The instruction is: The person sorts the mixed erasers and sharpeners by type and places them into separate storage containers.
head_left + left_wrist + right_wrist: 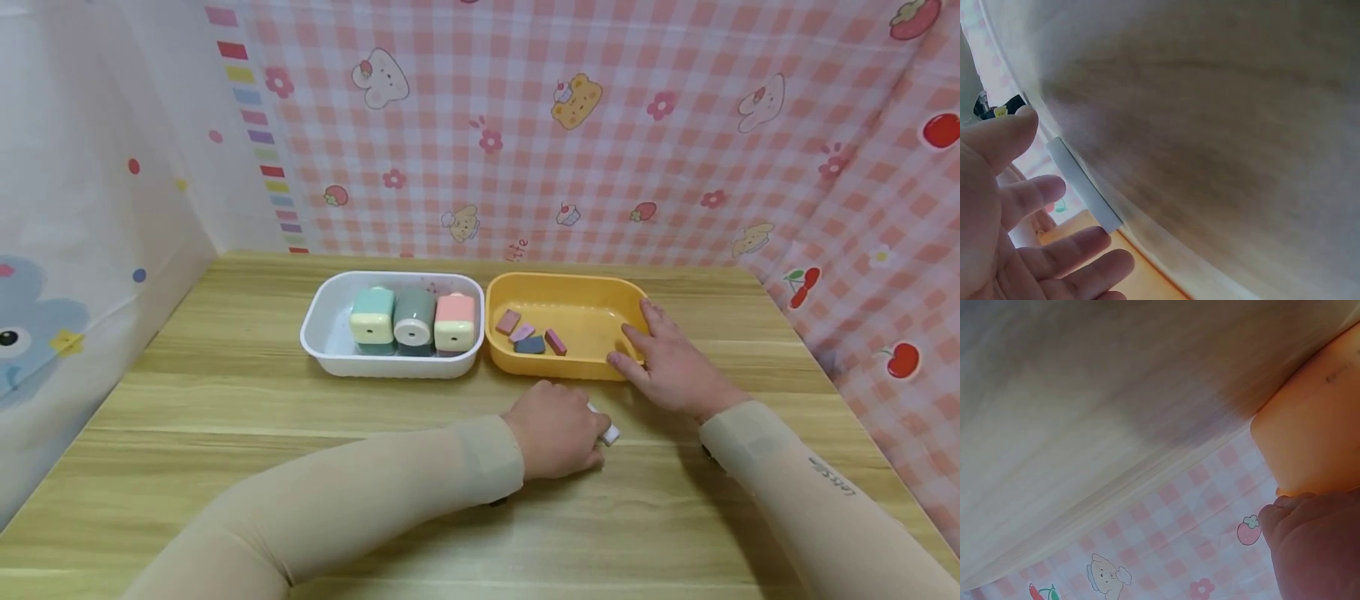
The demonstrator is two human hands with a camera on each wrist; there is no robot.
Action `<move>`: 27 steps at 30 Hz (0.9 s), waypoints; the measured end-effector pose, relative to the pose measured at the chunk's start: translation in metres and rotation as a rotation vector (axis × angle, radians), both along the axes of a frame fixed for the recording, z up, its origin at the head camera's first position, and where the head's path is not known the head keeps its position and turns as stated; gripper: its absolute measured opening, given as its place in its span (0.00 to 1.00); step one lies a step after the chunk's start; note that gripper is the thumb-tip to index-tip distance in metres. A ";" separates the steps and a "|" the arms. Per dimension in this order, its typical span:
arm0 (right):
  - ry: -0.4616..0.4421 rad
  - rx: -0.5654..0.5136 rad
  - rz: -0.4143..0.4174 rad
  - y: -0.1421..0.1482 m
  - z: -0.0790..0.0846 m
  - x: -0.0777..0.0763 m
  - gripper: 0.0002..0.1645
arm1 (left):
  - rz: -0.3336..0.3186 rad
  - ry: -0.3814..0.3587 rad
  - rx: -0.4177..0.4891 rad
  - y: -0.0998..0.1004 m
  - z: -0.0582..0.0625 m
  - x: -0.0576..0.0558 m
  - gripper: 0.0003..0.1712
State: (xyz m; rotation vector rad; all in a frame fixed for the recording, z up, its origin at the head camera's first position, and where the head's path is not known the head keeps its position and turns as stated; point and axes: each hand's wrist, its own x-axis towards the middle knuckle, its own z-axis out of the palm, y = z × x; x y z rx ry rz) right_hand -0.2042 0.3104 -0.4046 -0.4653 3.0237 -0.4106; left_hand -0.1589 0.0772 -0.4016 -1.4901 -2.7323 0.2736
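In the head view my left hand (pixel 557 429) is over the wood table, beside a small white block (pixel 611 434). The left wrist view shows the block (pixel 1084 184) lying at the tabletop between thumb and fingers. The fingers there are loosely bent and spread, the middle fingertip right at the block's lower end; the thumb is apart from it. My right hand (pixel 671 367) holds the right end of a yellow plastic bin (pixel 562 367), fingers over its rim. In the right wrist view the hand (pixel 1319 540) covers part of that rim.
Several small pink, purple and dark blue blocks (pixel 529 345) lie in the yellow bin's left half. A white bin (pixel 390 367) stands just left of it, holding a mint sharpener (pixel 372 315), a grey-green one (pixel 414 312) and a pink one (pixel 454 317). Patterned cloth (pixel 517 167) hangs behind the table.
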 end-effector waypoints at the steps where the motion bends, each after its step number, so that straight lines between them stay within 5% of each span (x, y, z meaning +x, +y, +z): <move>1: 0.000 -0.001 0.001 0.000 0.000 0.000 0.51 | -0.001 -0.002 -0.004 0.000 0.000 0.000 0.23; 12: -0.004 0.001 -0.001 -0.001 0.001 0.001 0.51 | -0.005 -0.010 -0.030 0.001 0.003 0.002 0.25; 20: -0.007 -0.003 -0.003 -0.001 0.002 0.002 0.51 | -0.011 -0.098 0.005 0.000 0.002 -0.006 0.20; 27: 0.005 -0.003 0.004 -0.002 0.002 0.002 0.50 | 0.025 -0.089 0.026 0.008 0.000 -0.007 0.15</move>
